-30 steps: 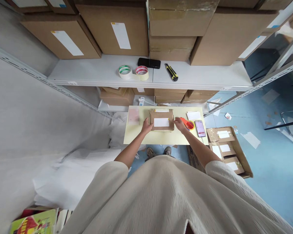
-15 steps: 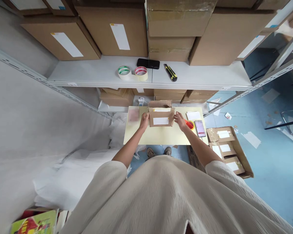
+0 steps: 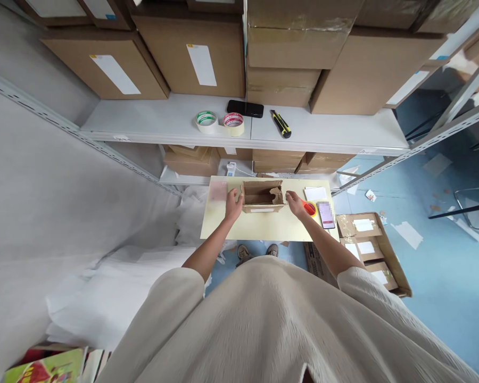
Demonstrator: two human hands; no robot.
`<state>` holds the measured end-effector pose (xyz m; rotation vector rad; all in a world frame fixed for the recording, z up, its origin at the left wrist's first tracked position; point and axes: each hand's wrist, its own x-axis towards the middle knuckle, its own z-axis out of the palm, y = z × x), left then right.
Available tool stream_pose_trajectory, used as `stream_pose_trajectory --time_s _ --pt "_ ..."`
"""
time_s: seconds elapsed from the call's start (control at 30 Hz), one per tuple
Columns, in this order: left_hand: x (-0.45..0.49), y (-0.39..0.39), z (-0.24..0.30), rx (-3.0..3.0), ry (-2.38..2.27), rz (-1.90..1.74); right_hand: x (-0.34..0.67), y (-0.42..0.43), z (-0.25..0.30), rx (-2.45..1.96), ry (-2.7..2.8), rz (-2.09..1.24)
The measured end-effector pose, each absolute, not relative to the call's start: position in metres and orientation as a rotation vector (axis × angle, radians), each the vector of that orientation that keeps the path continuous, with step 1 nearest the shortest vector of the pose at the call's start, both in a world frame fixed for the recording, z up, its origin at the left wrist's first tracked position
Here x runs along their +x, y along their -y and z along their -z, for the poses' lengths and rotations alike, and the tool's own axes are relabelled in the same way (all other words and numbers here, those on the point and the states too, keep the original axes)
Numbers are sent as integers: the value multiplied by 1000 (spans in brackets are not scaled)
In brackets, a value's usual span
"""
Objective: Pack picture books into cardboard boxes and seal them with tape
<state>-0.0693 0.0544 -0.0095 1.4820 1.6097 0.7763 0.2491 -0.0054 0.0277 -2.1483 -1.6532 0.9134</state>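
A small brown cardboard box [image 3: 262, 208] stands on the pale yellow table in front of me, its top open and its dark inside showing. A torn bit of cardboard juts in at its right end, and a white label is on its near side. My left hand [image 3: 233, 205] is closed at the left end of the box, thumb against the edge. At the right end, my right hand [image 3: 295, 202] has its fingers pinched together by the box's edge. Just right of that hand lies an orange and yellow tape roll [image 3: 310, 208].
A phone [image 3: 326, 215] and white paper [image 3: 315, 193] lie on the table [image 3: 259, 231]. The shelf ahead holds tape rolls [image 3: 206, 122], a black phone [image 3: 245, 108], a utility knife [image 3: 280, 124] and large boxes. An open carton [image 3: 397, 266] with labelled boxes sits at the right.
The box has tipped so its open top now faces me, where its labelled face showed before. My right hand's fingers have closed in; both hands stay at its ends.
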Motion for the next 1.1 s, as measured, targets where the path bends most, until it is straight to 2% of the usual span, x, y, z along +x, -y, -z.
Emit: stream_pose_trajectory --time_s 0.1,0.2,0.37,0.5,0.77,1.1 --pt "-58 -67 -16 1804 -1432 -769 243 -10 -42 -2031 1660 -849" --pt "-45 -73 -31 1964 -1297 -544 225 -24 -53 -1883 1981 -876" --pt "-41 -69 -24 2017 -1335 -205 195 -36 -60 -1863 2421 -1019" --pt "-52 -62 -10 2056 -1343 -78 197 -32 -64 -1879 2666 -896" --pt "-61 -52 4 2086 -1303 -69 227 -9 -79 -1961 2834 -415" --pt "-54 -36 2 2106 -1554 -45 232 -3 -58 -2115 2712 -609"
